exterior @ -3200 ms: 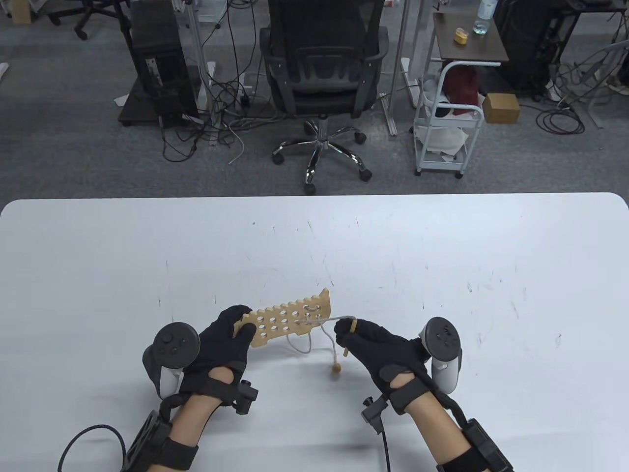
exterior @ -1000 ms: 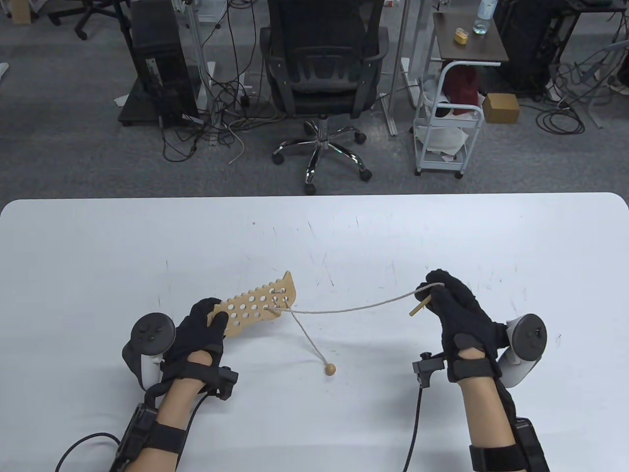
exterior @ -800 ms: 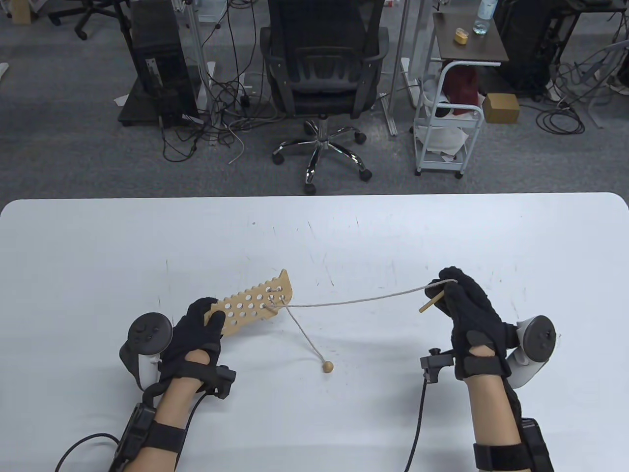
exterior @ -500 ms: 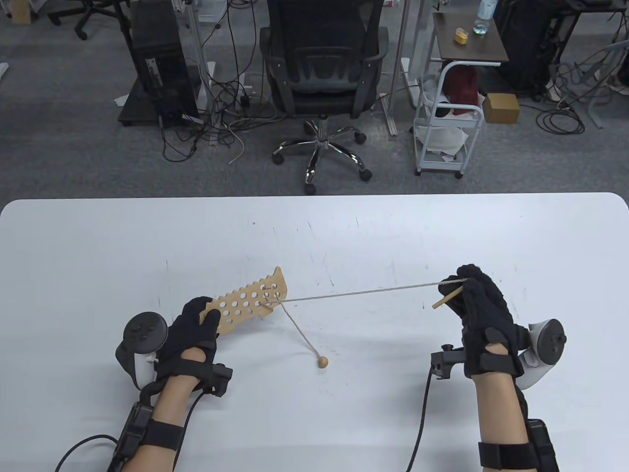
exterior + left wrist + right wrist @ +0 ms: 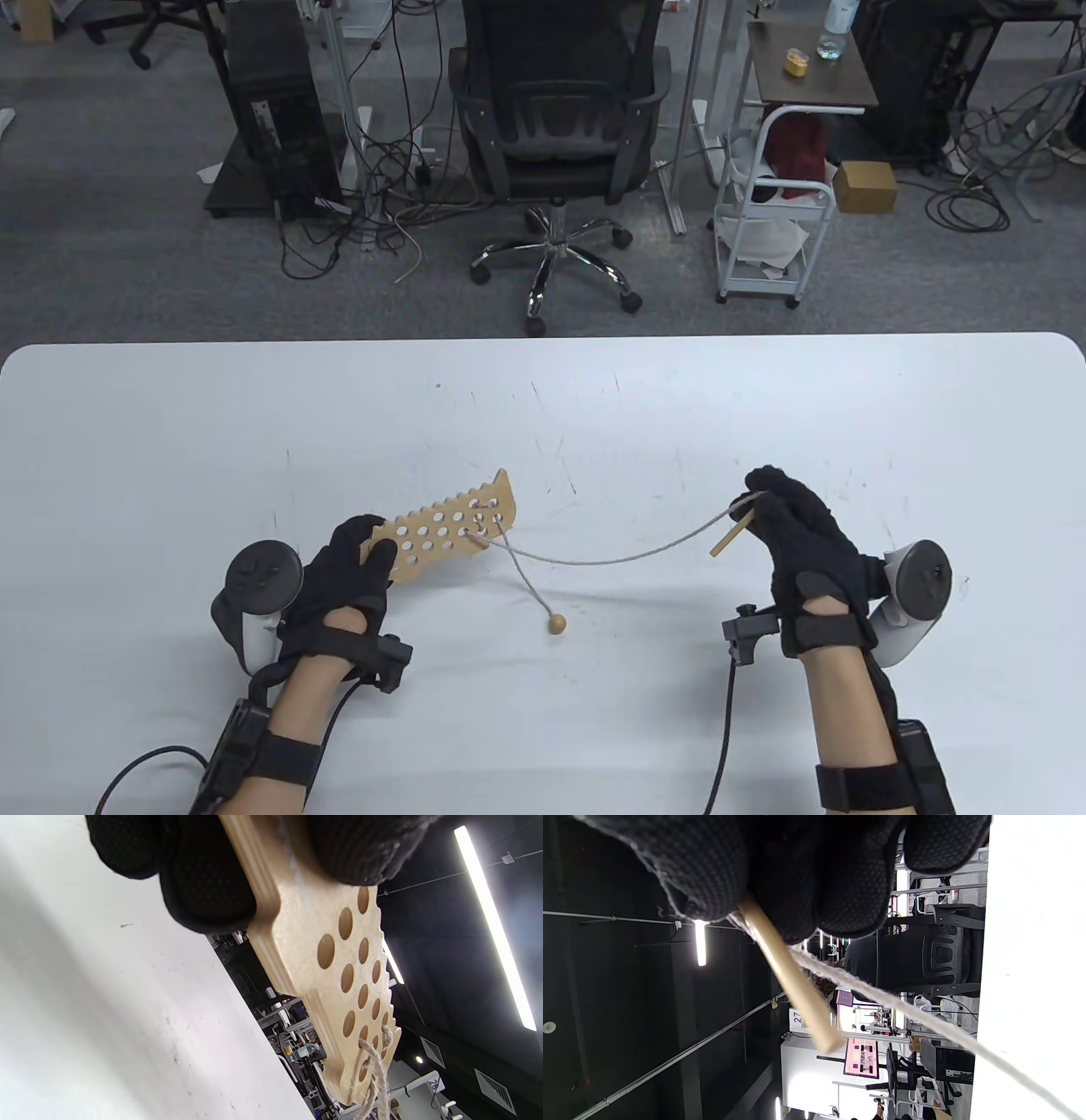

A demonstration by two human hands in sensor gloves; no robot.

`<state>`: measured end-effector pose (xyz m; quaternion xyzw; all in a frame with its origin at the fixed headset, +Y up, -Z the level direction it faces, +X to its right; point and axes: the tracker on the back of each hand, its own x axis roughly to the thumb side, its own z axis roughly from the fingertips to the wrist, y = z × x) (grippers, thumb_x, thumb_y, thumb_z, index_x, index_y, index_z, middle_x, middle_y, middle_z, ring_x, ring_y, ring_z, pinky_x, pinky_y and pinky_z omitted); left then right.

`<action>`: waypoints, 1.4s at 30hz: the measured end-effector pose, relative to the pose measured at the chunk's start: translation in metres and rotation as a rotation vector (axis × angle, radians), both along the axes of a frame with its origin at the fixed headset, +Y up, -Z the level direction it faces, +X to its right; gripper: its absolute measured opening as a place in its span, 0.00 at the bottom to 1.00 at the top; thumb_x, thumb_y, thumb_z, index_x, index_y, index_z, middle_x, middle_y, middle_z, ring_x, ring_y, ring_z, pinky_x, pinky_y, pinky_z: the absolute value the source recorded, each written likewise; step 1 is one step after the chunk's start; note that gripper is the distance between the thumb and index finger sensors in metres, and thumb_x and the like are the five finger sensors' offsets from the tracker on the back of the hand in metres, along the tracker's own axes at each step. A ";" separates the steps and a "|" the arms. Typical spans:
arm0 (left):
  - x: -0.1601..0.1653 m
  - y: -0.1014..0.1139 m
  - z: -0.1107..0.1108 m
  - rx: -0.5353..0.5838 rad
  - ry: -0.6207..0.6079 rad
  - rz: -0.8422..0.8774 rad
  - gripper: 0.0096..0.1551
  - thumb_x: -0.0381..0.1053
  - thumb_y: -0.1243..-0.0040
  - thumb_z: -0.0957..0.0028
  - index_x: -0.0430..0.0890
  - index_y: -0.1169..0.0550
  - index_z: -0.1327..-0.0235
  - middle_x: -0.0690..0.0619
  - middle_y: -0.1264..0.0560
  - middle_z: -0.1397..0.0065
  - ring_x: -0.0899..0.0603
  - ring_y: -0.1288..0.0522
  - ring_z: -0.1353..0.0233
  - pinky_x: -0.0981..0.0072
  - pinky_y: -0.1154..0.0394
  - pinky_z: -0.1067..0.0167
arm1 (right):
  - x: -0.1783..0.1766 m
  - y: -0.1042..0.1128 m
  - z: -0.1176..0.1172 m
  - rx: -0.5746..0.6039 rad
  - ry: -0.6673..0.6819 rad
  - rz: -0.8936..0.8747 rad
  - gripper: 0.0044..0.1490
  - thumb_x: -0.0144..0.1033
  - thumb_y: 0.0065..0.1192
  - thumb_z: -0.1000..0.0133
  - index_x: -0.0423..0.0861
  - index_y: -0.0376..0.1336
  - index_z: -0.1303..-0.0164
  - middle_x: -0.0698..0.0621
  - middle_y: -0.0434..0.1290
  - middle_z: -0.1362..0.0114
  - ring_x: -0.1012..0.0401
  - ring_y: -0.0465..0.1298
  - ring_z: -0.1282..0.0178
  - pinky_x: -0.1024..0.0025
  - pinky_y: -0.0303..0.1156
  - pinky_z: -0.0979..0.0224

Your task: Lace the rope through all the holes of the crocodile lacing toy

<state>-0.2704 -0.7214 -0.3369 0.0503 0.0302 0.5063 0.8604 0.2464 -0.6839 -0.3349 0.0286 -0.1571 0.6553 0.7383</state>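
Since 0.5 s ago the rope [image 5: 611, 556] has gone from taut to a slack sag, and the right hand [image 5: 793, 531] has come back toward the crocodile board [image 5: 450, 531], which has shifted slightly right. Board is held above the counter [image 5: 543, 407] near its front-left area, tilted, toothed edge away from the person. Rope is laced only through a few holes at the board's right end; the remaining holes stand open, as the left wrist view confirms. The rope's bead end [image 5: 556, 624] rests on the counter just below and right of the board.

Left hand [image 5: 352, 573] grips the board's left end, thumb on top, fingers beneath. Right hand pinches the wooden needle [image 5: 731, 536] at the rope's free end; needle tip points down-left.

Judgement: the pull-through for 1 hole is finished and the hand is bringing the needle back. Task is early. Next move calls for aiming the needle tip at the nearest open hole and turning the board to meet it.

Containers: none on the counter. Beyond it, a white cart [image 5: 768, 238] holds unclear items; a bottle [image 5: 836, 30] stands on the small side table [image 5: 810, 76].
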 end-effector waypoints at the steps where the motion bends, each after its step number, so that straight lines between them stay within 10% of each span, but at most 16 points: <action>1: 0.001 0.000 0.000 0.002 -0.006 -0.001 0.30 0.56 0.37 0.58 0.52 0.26 0.40 0.53 0.19 0.45 0.44 0.17 0.53 0.46 0.27 0.36 | -0.002 0.000 0.000 0.001 0.000 0.015 0.24 0.41 0.72 0.48 0.53 0.72 0.41 0.51 0.82 0.45 0.50 0.80 0.42 0.42 0.66 0.33; 42: 0.053 -0.002 0.015 -0.002 -0.244 0.032 0.30 0.57 0.37 0.58 0.52 0.26 0.40 0.53 0.19 0.45 0.45 0.17 0.53 0.47 0.27 0.36 | -0.107 0.018 0.037 0.352 0.034 0.672 0.21 0.38 0.84 0.57 0.55 0.77 0.54 0.52 0.84 0.49 0.51 0.81 0.45 0.42 0.66 0.33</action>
